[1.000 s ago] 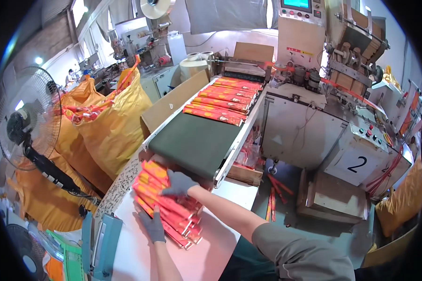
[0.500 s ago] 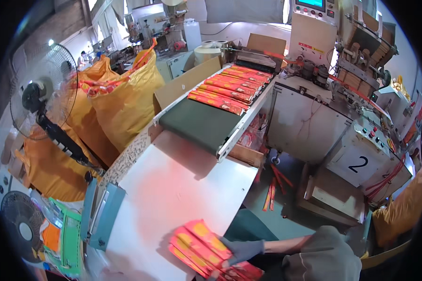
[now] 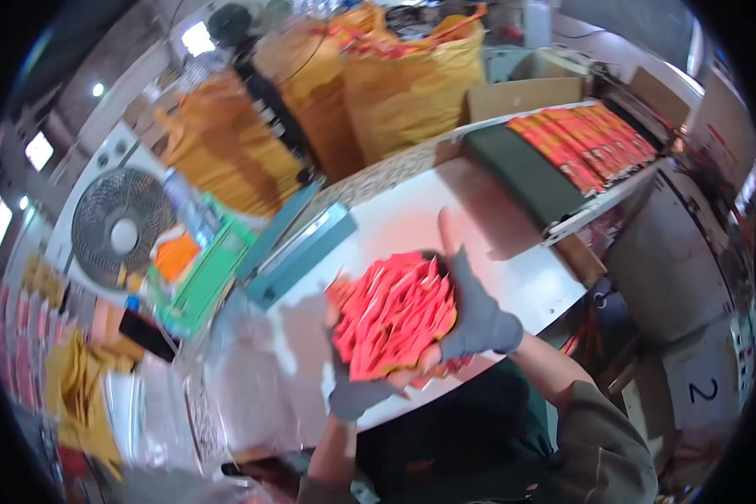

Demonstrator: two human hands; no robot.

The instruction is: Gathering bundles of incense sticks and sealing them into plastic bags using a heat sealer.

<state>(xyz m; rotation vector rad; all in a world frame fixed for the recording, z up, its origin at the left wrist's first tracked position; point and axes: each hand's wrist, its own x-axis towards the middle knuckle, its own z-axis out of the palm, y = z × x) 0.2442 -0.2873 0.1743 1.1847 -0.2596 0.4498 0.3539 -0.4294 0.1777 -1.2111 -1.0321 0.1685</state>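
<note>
Between my two hands stands a thick bundle of red packets [image 3: 395, 315], its many thin crimped ends turned up toward me. My left hand [image 3: 357, 391], in a grey fingerless glove, closes round the bundle's near left side. Against the right side presses my right hand [image 3: 479, 315], gloved the same way, with one bare finger pointing up and away. Just left of the bundle lies a teal heat sealer [image 3: 302, 252] on the white table [image 3: 412, 206]. Clear plastic bags [image 3: 252, 386] lie at the table's left end.
At the back right a dark green conveyor belt [image 3: 517, 172] carries a row of red packets [image 3: 584, 143]. Large yellow sacks [image 3: 416, 92] stand behind the table. To the left are a green basket [image 3: 206, 277] and a box fan [image 3: 122, 231].
My view has swung left. The red packets, lower and lying flatter before, are now lifted and bunched upright between both hands. My left hand has come fully into sight.
</note>
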